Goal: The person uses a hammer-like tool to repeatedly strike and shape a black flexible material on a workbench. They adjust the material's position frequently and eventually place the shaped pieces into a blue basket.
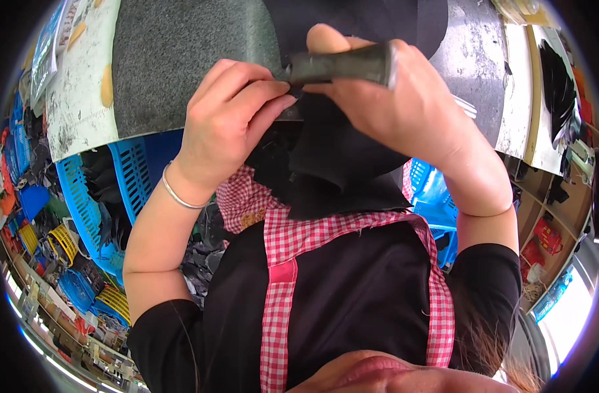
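Observation:
A dark hammer (345, 67), its flared round end pointing right, is gripped in my right hand (407, 108) above the table's near edge. Close beside its narrow end, my left hand (224, 118) is closed, thumb and fingers pinching the edge of a black leather-like piece (339, 144). That piece hangs over the table edge toward my lap, where more black layers bunch up. My fingertips partly cover the spot where the hammer and the piece meet. Another black sheet (378, 23) lies on the table beyond my hands.
The work table has a dark grey stone-like slab (175, 65) and a pale worn border (83, 124). Blue plastic baskets (132, 173) holding dark pieces stand below left. At the right are black pieces (555, 88) and a shelf (542, 203). A checked apron (280, 314) covers my front.

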Available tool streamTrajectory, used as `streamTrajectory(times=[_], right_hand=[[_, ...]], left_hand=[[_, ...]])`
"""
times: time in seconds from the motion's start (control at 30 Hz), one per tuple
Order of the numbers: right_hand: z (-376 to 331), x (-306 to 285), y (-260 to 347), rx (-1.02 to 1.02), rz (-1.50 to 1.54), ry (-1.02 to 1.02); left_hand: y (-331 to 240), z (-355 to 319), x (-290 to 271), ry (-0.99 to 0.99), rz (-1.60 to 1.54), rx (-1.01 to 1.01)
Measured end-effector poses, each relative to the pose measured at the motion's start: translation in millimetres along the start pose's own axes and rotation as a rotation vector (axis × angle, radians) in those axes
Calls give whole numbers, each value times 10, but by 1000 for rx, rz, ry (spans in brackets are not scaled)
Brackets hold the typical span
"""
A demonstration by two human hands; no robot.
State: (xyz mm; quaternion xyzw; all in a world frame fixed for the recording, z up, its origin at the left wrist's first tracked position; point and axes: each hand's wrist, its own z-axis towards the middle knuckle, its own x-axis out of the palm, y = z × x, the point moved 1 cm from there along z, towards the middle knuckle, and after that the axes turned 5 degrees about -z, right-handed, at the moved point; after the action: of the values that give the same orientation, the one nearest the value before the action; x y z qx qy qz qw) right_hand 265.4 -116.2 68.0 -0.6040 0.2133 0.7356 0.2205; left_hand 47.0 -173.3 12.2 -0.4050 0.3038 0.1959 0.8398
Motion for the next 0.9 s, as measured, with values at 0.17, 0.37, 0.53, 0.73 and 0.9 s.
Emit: streamTrajectory(times=[0.17,0.37,0.53,0.73,0.9], right_hand=[[57,51,-69,46,177,43],[100,-44,-81,55,227,21],[36,-71,-34,40,170,-15],[-63,-19,41,142,228,67],[-39,-2,13,129,262,47]], left_hand=[[-185,-74,-99,150,-148,155],[-302,-190,163,186,7,166],[-204,-189,108,115,-119,120],[-65,-64,11,-102,43,-111],[-41,-53,14,-89,13,-87]])
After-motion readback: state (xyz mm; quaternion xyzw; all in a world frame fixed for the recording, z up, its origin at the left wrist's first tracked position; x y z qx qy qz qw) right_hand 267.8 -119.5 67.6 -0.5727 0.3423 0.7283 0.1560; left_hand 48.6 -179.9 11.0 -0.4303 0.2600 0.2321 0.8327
